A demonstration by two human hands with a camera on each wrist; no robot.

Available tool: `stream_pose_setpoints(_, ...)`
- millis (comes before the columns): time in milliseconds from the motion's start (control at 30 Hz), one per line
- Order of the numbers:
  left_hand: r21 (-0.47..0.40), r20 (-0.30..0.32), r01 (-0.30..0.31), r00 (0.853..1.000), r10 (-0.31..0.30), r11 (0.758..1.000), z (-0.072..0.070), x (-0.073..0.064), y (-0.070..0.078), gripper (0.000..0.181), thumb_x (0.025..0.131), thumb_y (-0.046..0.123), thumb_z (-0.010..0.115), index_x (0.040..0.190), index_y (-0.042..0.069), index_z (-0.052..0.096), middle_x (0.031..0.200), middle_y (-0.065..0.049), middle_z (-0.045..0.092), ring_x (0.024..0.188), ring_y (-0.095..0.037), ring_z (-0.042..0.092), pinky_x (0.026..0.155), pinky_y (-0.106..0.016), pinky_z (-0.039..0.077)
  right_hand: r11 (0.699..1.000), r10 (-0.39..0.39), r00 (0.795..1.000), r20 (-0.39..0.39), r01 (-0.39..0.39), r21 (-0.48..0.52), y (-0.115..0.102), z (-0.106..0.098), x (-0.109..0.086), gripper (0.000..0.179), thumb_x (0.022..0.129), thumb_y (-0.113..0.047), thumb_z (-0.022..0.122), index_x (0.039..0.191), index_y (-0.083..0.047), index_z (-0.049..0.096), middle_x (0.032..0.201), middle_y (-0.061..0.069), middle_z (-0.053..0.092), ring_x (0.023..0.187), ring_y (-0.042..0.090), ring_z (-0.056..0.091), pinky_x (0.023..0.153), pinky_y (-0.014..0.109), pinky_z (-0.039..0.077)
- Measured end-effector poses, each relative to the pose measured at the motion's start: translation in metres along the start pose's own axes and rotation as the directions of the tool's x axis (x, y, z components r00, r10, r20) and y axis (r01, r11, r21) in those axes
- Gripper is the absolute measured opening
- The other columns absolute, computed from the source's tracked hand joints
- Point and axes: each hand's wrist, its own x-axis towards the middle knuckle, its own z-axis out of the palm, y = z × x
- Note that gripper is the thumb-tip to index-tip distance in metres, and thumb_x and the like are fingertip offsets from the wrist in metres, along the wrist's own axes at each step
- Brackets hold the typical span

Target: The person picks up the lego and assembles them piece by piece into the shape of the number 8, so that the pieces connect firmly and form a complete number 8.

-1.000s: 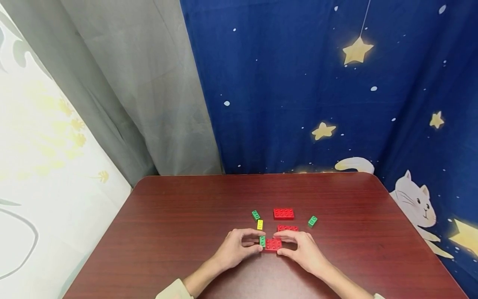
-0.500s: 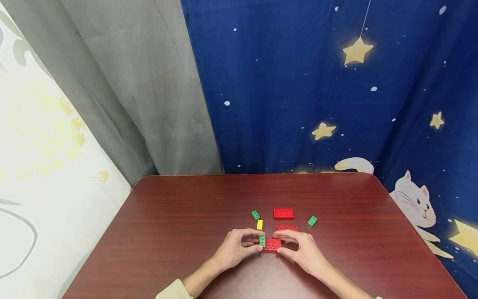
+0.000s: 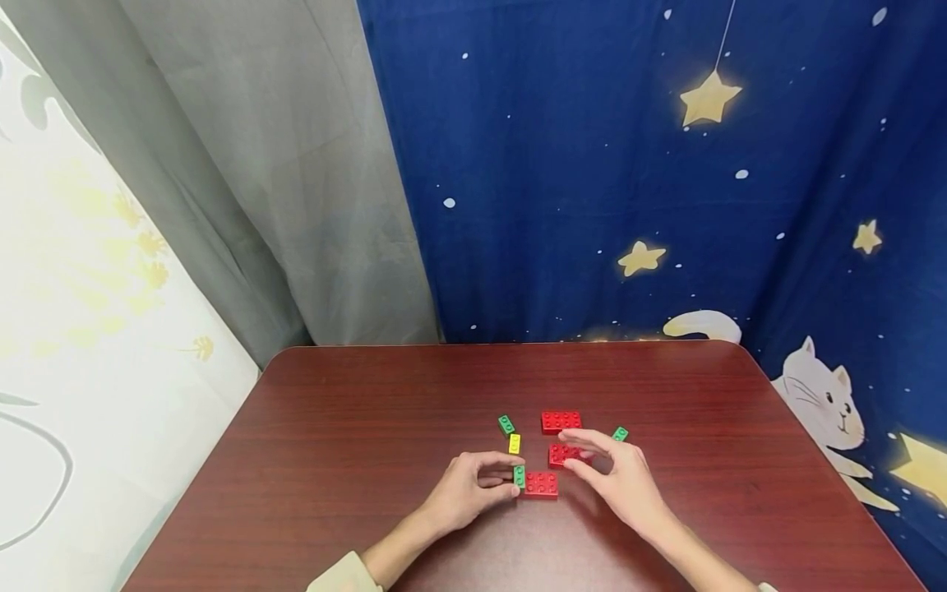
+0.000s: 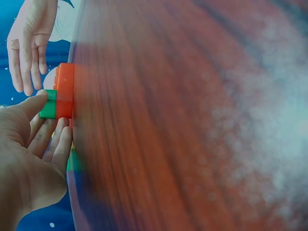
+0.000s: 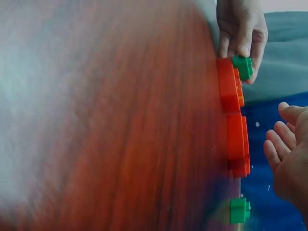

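With thumb and fingers, my left hand (image 3: 468,492) pinches a small green brick (image 3: 519,478) seated on the left end of a red brick (image 3: 542,485). In the left wrist view that green brick (image 4: 48,107) stands on top of the red brick (image 4: 66,90). My right hand (image 3: 621,481) hovers over a second red brick (image 3: 562,455), partly hiding it. Its fingers are relaxed and spread, and in the right wrist view the hand (image 5: 293,149) is apart from the second red brick (image 5: 236,144).
A third red brick (image 3: 561,422) lies farther back. Left of it are a green brick (image 3: 506,425) and a yellow brick (image 3: 514,444). Another green brick (image 3: 621,433) sits behind my right hand, partly hidden. All lie on the brown wooden table (image 3: 370,411), with curtains behind it.
My right hand has left the right end of the nearest red brick and moved up and right, over the second red brick. My left hand stays in place, pinching the green brick.
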Motion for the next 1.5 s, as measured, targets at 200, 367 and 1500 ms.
stream_pose_setpoints(200,-0.007,0.005,-0.015,1.0,0.015,1.0,0.0,-0.001,0.0,0.033,0.092,0.001,0.082,0.125,0.0,0.076,0.121,-0.009,0.076,0.109,-0.02,0.074,0.09,-0.026,0.06,0.989,0.002,0.992,-0.125,-0.02,-0.145,0.007,-0.011,0.003,0.05,0.083,-0.005,0.091,0.129,-0.017,0.076,0.121,-0.003,0.078,0.101,0.031,0.074,0.085,0.039,0.062)
stream_pose_setpoints(367,-0.012,0.005,-0.008,1.0,0.008,1.0,0.0,-0.002,0.0,0.033,0.092,0.001,0.083,0.125,0.001,0.076,0.121,-0.007,0.076,0.109,-0.018,0.074,0.09,-0.025,0.059,0.985,-0.017,0.978,-0.209,-0.019,-0.169,0.015,-0.018,0.005,0.057,0.083,-0.005,0.092,0.135,-0.018,0.073,0.126,-0.001,0.077,0.108,0.033,0.073,0.094,0.016,0.051)
stream_pose_setpoints(1500,-0.008,0.016,-0.001,1.0,0.001,1.0,-0.002,-0.002,0.005,0.034,0.093,0.002,0.082,0.126,0.001,0.075,0.123,-0.011,0.075,0.111,-0.025,0.074,0.09,-0.027,0.06,0.968,0.18,0.939,-0.292,-0.222,-0.119,0.049,-0.03,-0.001,0.053,0.083,-0.003,0.091,0.132,0.0,0.071,0.12,0.012,0.078,0.112,0.037,0.073,0.09,0.004,0.044)
